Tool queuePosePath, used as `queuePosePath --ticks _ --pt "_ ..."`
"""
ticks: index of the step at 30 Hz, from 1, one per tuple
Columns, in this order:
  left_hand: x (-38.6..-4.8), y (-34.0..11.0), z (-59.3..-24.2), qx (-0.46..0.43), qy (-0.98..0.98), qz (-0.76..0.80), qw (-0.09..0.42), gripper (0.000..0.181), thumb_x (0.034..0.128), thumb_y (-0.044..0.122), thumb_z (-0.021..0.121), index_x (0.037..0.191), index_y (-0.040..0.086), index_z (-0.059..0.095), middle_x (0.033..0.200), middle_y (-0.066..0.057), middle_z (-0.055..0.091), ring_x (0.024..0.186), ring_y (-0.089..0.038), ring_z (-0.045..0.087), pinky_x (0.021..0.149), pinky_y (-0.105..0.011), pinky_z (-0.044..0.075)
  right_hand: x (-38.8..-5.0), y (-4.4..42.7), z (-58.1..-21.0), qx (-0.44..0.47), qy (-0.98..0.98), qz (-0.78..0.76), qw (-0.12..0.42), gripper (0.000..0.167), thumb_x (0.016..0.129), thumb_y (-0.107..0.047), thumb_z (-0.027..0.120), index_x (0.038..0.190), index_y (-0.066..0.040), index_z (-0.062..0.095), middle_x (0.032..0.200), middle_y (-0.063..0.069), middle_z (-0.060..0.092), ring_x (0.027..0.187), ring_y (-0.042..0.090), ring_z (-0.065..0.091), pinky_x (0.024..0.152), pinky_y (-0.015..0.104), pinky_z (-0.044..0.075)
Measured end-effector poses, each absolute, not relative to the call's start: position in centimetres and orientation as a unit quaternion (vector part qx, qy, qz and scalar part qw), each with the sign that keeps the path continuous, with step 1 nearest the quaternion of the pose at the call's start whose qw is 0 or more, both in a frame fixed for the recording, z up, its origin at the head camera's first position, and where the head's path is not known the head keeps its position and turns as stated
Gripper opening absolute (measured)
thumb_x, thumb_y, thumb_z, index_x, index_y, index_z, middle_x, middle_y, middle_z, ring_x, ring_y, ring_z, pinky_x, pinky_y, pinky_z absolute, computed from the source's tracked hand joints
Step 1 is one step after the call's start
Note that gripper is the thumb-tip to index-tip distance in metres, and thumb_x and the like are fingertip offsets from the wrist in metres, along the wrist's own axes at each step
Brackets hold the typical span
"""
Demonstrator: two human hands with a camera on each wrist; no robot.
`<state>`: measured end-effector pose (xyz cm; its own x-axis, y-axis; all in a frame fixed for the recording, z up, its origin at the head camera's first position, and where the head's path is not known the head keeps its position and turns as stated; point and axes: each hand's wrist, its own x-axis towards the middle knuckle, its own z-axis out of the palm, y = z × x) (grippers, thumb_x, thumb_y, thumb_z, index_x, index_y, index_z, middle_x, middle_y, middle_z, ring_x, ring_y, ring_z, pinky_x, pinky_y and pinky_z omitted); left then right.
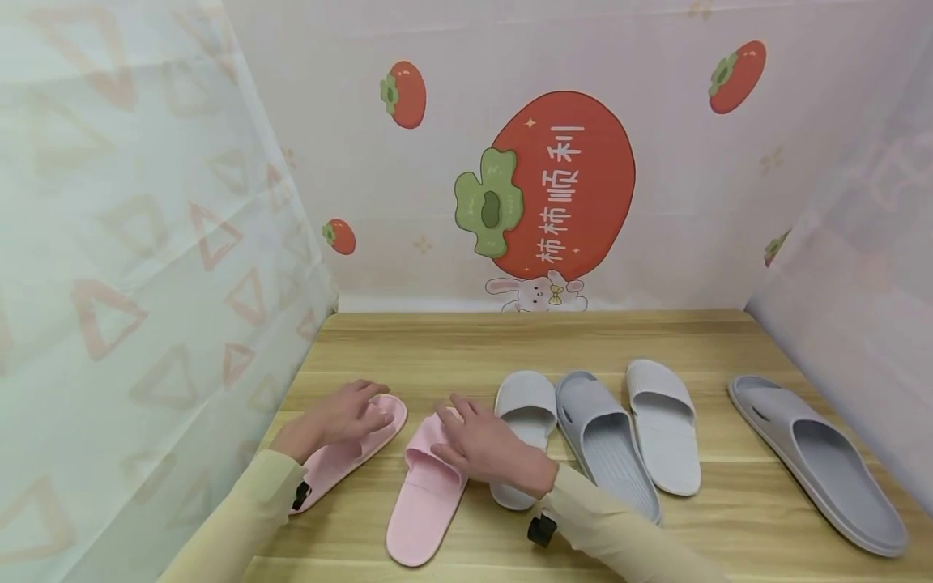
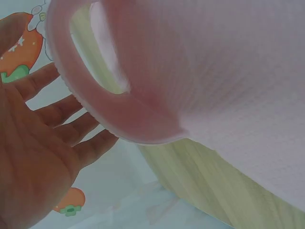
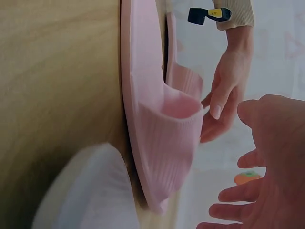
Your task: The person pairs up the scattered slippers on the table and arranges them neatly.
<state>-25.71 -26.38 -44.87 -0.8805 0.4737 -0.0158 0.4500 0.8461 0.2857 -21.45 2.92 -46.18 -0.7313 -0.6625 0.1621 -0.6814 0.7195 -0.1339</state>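
Note:
A pink slipper (image 1: 337, 468) lies at the left of the wooden board, its toe angled up to the right. My left hand (image 1: 342, 417) hovers along its strap with loosely spread fingers; in the left wrist view the fingertips sit beside the strap's edge (image 2: 109, 114), and contact is hard to tell. The second pink slipper (image 1: 423, 514) lies to the right of the first. Over its strap is my right hand (image 1: 481, 441), which partly hides it. From the right wrist view, that hand's fingers are extended and stand apart from the strap (image 3: 167, 152).
Right of the pink pair lie a white slipper (image 1: 528, 393), a grey slipper (image 1: 619, 461), another white slipper (image 1: 666, 441) and another grey one (image 1: 824, 453). My right forearm passes over some of them. Printed sheets wall the board (image 1: 539, 336) at the back and both sides.

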Motion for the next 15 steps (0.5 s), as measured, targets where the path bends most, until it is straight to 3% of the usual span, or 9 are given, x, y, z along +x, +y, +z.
queuePosePath --ticks 8,15 --pt "-25.2 -27.4 -45.1 0.255 0.956 0.142 0.041 0.056 0.0901 0.046 0.060 0.132 0.010 0.056 0.133 -0.019 0.055 0.121 -0.038 0.055 0.096 -0.054 0.048 -21.3 1.5 -46.9 0.363 -0.925 0.094 0.068 0.064 0.101 -0.052 0.042 0.149 -0.010 0.039 0.143 0.014 0.051 0.130 0.030 0.051 0.103 0.045 0.047" --pt "-25.0 -27.2 -44.6 0.247 0.957 0.129 0.084 0.048 0.0874 0.038 0.064 0.126 0.010 0.060 0.130 -0.015 0.059 0.119 -0.033 0.058 0.100 -0.048 0.047 -21.1 0.7 -47.8 0.354 -0.927 0.100 0.066 0.063 0.100 -0.054 0.043 0.144 -0.010 0.045 0.135 0.014 0.056 0.122 0.030 0.056 0.094 0.043 0.053"
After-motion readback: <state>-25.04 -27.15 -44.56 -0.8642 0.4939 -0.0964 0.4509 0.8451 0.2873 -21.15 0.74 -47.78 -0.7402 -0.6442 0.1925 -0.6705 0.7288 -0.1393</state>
